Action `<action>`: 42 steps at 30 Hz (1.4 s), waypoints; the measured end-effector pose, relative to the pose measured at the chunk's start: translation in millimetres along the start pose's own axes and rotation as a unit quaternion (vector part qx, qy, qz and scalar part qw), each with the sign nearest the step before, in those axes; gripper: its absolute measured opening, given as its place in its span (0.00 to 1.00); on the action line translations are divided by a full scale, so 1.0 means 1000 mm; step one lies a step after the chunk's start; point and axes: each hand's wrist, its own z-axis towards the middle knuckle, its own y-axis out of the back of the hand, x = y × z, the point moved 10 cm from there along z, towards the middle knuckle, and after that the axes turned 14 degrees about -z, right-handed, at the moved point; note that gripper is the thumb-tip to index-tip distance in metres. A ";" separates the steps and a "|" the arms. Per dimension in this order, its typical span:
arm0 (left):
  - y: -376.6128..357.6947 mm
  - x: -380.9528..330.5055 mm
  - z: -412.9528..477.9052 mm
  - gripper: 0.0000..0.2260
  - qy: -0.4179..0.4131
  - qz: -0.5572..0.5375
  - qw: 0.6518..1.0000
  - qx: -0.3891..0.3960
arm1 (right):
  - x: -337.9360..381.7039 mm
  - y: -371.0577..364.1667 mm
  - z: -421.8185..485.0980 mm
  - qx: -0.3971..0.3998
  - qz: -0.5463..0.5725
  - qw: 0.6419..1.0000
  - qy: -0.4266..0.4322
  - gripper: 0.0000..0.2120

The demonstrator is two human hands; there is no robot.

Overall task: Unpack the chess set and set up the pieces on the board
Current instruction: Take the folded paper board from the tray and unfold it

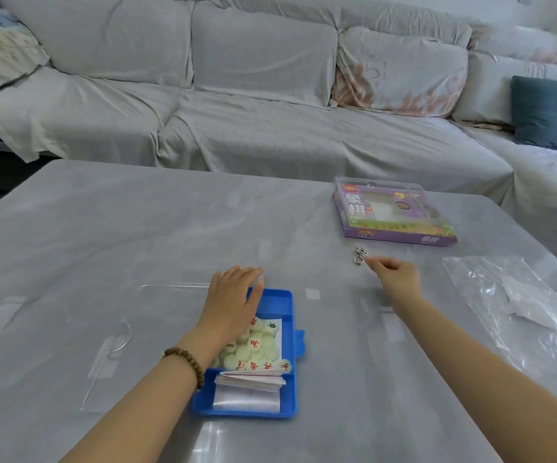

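Observation:
A blue plastic tray sits on the table in front of me. It holds several pale round chess pieces with red and green characters, plus a folded paper board. My left hand rests flat with straight fingers on the tray's far left corner, covering some pieces. My right hand is stretched out to the right of the tray and pinches a small metal keyring that lies on the table. The purple chess box lies beyond it.
A crumpled clear plastic bag lies at the right. A clear plastic lid lies flat left of the tray, hard to see. The grey table ends at a grey sofa behind.

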 end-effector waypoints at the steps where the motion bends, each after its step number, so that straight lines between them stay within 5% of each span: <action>1: -0.003 0.003 0.004 0.19 0.002 0.018 1.000 -0.002 | -0.009 0.008 0.009 -0.016 -0.001 1.000 -0.012 0.06; 11: -0.008 0.005 0.009 0.27 -0.014 0.083 0.995 -0.047 | -0.026 0.000 0.047 -0.062 -0.181 0.982 0.001 0.06; 15: -0.005 0.003 0.010 0.19 -0.022 0.062 0.996 -0.057 | -0.035 0.000 0.047 -0.022 -0.116 0.993 0.000 0.08; 20: 0.009 -0.002 0.002 0.15 -0.020 -0.104 0.992 -0.064 | -0.022 0.016 0.005 -0.014 -0.012 0.999 0.036 0.07; 24: 0.022 -0.003 -0.028 0.13 -0.030 -0.139 0.988 -0.052 | 0.022 -0.020 -0.070 0.106 -0.040 0.982 0.149 0.02; 29: 0.031 0.010 -0.071 0.20 -0.012 -0.220 0.974 -0.042 | 0.050 -0.080 -0.169 0.310 -0.120 0.913 0.236 0.08; 34: 0.023 0.018 -0.094 0.35 -0.006 -0.181 0.983 0.004 | 0.043 -0.095 -0.204 0.356 -0.180 0.871 0.288 0.14; 42: 0.023 0.020 -0.104 0.42 -0.013 -0.025 1.000 -0.006 | 0.048 -0.086 -0.193 0.260 -0.046 0.943 0.204 0.03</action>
